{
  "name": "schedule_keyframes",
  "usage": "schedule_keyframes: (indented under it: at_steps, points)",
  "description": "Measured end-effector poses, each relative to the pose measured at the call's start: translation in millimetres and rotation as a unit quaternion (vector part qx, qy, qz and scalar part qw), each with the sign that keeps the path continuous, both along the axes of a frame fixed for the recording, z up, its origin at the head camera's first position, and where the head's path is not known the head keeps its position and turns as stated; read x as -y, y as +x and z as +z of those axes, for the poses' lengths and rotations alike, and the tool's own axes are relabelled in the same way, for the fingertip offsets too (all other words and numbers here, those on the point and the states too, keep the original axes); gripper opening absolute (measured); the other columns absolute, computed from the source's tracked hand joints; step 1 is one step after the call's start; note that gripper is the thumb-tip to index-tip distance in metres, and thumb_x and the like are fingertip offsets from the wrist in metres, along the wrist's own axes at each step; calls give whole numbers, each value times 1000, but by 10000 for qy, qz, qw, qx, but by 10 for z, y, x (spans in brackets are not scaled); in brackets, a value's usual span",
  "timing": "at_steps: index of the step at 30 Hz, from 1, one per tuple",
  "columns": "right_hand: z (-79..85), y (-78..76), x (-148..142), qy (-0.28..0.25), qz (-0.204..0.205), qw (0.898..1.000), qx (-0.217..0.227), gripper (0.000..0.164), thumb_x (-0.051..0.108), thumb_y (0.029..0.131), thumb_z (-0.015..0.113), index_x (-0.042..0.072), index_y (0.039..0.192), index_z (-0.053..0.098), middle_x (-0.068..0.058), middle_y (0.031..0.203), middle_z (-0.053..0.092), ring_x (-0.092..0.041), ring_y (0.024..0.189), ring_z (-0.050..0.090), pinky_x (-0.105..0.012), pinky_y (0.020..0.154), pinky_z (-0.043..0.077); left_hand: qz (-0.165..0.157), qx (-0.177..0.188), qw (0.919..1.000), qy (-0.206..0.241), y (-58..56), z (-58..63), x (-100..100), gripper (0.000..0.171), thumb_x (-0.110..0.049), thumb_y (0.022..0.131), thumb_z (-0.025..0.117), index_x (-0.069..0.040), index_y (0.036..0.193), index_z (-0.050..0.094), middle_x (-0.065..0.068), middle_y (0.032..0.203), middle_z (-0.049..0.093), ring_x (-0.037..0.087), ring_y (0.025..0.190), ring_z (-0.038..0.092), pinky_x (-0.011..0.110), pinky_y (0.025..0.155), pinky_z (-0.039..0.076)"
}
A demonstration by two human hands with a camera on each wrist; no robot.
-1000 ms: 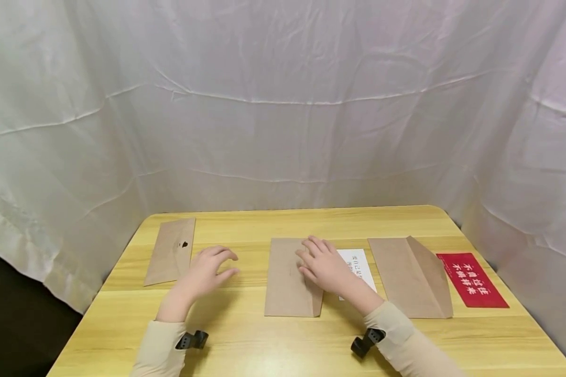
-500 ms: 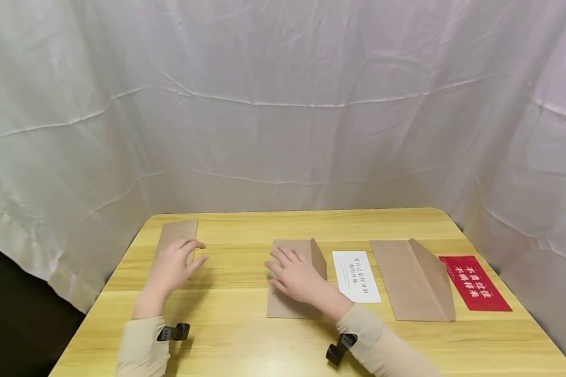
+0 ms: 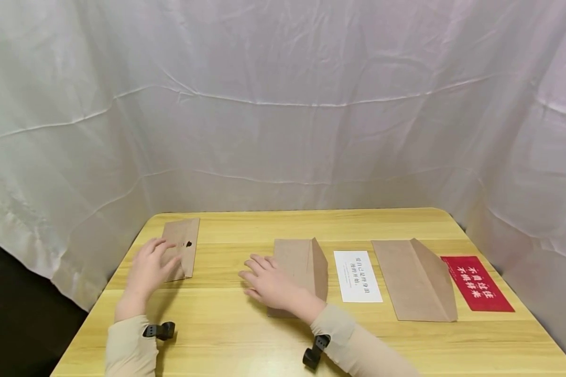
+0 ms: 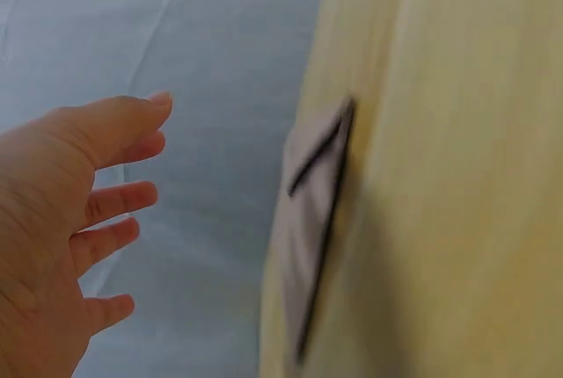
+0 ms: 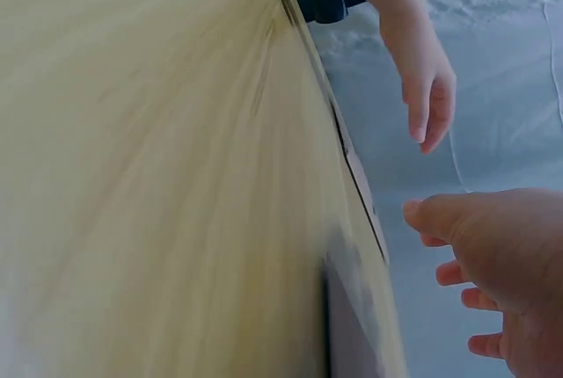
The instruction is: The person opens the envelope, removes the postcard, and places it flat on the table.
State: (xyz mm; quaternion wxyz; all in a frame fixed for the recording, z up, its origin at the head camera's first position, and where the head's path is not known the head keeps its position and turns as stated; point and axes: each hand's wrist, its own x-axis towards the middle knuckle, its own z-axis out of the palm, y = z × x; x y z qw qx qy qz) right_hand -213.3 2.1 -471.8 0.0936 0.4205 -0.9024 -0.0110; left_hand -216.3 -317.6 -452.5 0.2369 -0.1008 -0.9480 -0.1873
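Note:
My left hand hovers over the left part of a brown paper envelope that bears a small black mark; its fingers are spread and hold nothing. In the left wrist view that envelope lies below and apart from the fingers. Over the left edge of a second brown envelope is my right hand, fingers spread and nothing in them. This envelope's flap stands out on its right side. In the right wrist view my right hand hangs above the table, and the left hand shows beyond it.
Right of the middle envelope lies a white card with dark lettering. Farther right are another brown envelope, flap unfolded, and a red card with white lettering. A pale curtain surrounds the wooden table.
Both hands have moved left. The left hand has gone from right of the left envelope to over its left part; the right hand has slid across the middle envelope, uncovering the flap and white card.

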Motion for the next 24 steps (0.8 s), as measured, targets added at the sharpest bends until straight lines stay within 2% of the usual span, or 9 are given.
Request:
schedule_keyframes:
  at_steps: [3, 5, 8, 12, 18, 24]
  points:
    - [-20, -5, 75, -20, 76, 10000, 52, 48, 44, 99, 49, 21, 141, 49, -7, 148, 45, -28, 143, 37, -50, 115, 34, 204, 419, 9989, -64, 17, -62, 91, 41, -23, 90, 69, -2, 123, 61, 29, 134, 50, 51, 129, 39, 69, 105, 27]
    - [-35, -8, 125, -3, 107, 9999, 120, 48, 44, 100, 48, 21, 142, 48, -7, 149, 45, -28, 143, 36, -50, 115, 34, 336, 867, 9956, -143, 31, -97, 138, 48, -28, 92, 65, -3, 132, 54, 31, 143, 41, 52, 135, 31, 72, 107, 20]
    - [-70, -25, 208, 51, 149, 9997, 172, 49, 46, 100, 46, 22, 143, 46, -6, 150, 44, -27, 144, 35, -49, 116, 34, 488, 1682, 9841, -290, 62, -130, 177, 64, -41, 96, 57, -6, 147, 39, 32, 154, 23, 52, 143, 15, 76, 108, 10]
    - [-94, -44, 336, 89, 273, 9993, 225, 51, 47, 101, 43, 22, 146, 43, -5, 153, 41, -26, 146, 33, -49, 117, 32, 511, 2449, 9674, -397, 84, -180, 206, 79, -54, 97, 47, -5, 155, 21, 33, 157, 10, 53, 145, 4, 78, 107, 1]
    - [-111, -57, 549, 169, 362, 9985, 366, 55, 48, 102, 38, 23, 150, 37, -4, 158, 33, -24, 149, 27, -49, 119, 29, 402, 2987, 9528, -373, 85, -227, 240, 79, -51, 99, 46, -1, 154, 20, 34, 157, 9, 55, 144, 3, 79, 106, 1]
    - [-144, -93, 702, 222, 332, 9979, 509, 57, 49, 102, 38, 24, 153, 32, -2, 161, 28, -21, 151, 23, -50, 119, 27, 270, 3278, 9435, -410, 83, -231, 288, 76, -48, 100, 46, 1, 153, 23, 34, 155, 14, 56, 142, 7, 81, 103, 6]
